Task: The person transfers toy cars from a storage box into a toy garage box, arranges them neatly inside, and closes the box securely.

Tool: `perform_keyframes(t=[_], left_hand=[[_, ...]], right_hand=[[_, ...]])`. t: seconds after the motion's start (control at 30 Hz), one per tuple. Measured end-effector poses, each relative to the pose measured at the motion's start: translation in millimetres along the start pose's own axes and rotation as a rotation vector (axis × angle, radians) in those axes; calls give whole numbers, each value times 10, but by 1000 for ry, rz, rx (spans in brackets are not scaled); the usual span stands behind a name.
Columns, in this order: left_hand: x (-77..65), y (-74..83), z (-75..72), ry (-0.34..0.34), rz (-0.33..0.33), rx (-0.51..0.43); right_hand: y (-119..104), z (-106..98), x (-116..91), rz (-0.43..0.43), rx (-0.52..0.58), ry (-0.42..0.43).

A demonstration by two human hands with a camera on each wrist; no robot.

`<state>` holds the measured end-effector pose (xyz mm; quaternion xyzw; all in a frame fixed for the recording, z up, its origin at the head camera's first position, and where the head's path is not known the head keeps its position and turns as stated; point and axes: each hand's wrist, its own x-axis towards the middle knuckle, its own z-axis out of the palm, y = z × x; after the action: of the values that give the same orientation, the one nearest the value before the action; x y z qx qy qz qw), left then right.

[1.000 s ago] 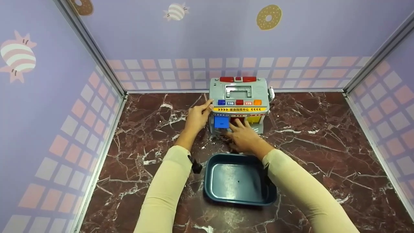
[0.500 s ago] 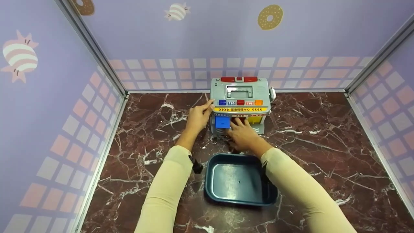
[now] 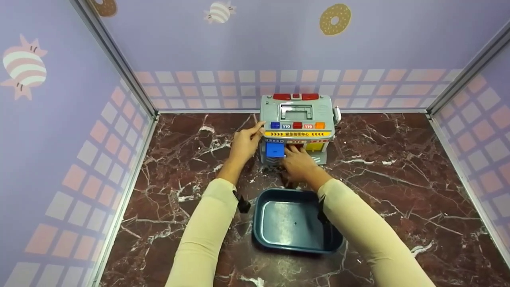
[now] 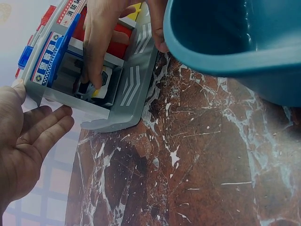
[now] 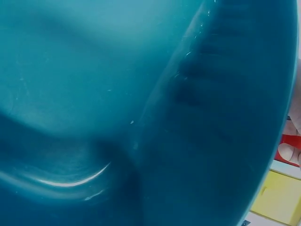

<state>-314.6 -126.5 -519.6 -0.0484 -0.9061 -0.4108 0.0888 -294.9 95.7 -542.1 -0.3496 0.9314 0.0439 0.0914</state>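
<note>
A grey toy rescue station stands against the back wall, with a blue door swung up, a red door and a yellow door. My left hand rests against its left side, thumb and forefinger at the roof corner, other fingers extended in the left wrist view. My right hand reaches to the front. One straight finger goes into the bay under the blue door and touches a small black, white and yellow toy, partly hidden. Other fingers lie by the red door.
A dark teal tray sits on the marbled table below my hands, its right side under my right forearm. It fills most of the right wrist view. Purple panels enclose the back and sides.
My right hand has shifted slightly left and deeper toward the station's front, fingers now further under the doorway edge. My left hand stays at the roof corner.
</note>
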Motion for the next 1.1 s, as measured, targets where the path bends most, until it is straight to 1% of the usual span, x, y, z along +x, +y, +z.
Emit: perform_keyframes(t=[0.07, 0.3, 0.63, 0.8, 1.0, 1.1], left_hand=[[-1, 4, 0, -1, -5, 2], [7, 22, 5, -10, -22, 14], [-4, 15, -1, -8, -22, 27], [-11, 8, -3, -9, -24, 14], [6, 0, -4, -18, -23, 16], [14, -4, -3, -13, -26, 12]], right_hand=[[-5, -2, 12, 3, -4, -5], [0, -2, -2, -3, -15, 18], [26, 53, -58, -24, 47, 51], [27, 76, -128, -72, 64, 88], [39, 80, -276, -142, 77, 166], [62, 58, -349, -164, 76, 187]])
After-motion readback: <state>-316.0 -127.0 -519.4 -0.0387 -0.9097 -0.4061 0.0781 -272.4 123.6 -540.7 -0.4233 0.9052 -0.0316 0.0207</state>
